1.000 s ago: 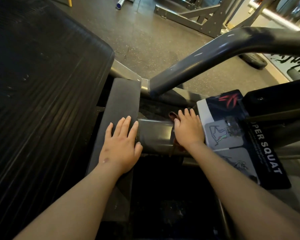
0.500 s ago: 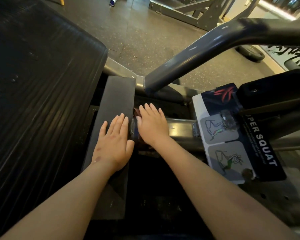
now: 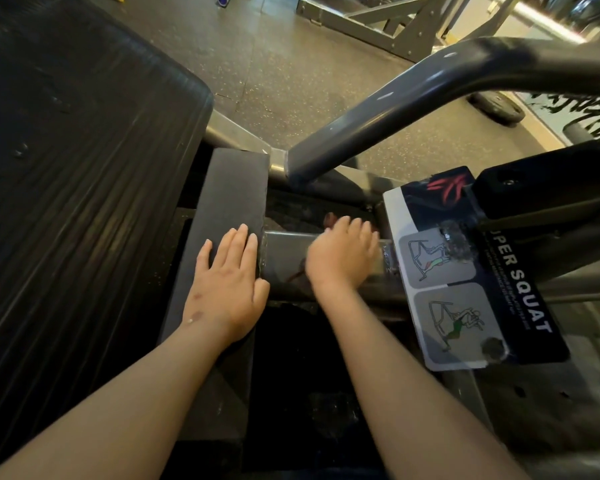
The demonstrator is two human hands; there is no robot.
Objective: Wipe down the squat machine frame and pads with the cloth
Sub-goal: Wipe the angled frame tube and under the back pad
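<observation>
My left hand (image 3: 227, 289) lies flat, fingers spread, on the grey pad (image 3: 231, 199). My right hand (image 3: 342, 254) presses the dark cloth (image 3: 329, 218), mostly hidden beneath its fingers, onto the frame bar (image 3: 284, 254).

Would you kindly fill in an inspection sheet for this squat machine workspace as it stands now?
Surface: grey crossbar, shiny under the wiping hand.
Job's things: dark cloth, mostly hidden beneath the right hand; ribbed footplate; flat pad; instruction placard.
Clutter: nothing seen.
Grippers: left hand flat on the pad; right hand blurred, pressing the cloth on the crossbar.
Cables: nothing seen.
Surroundings: speckled floor, weight plate, another frame.
</observation>
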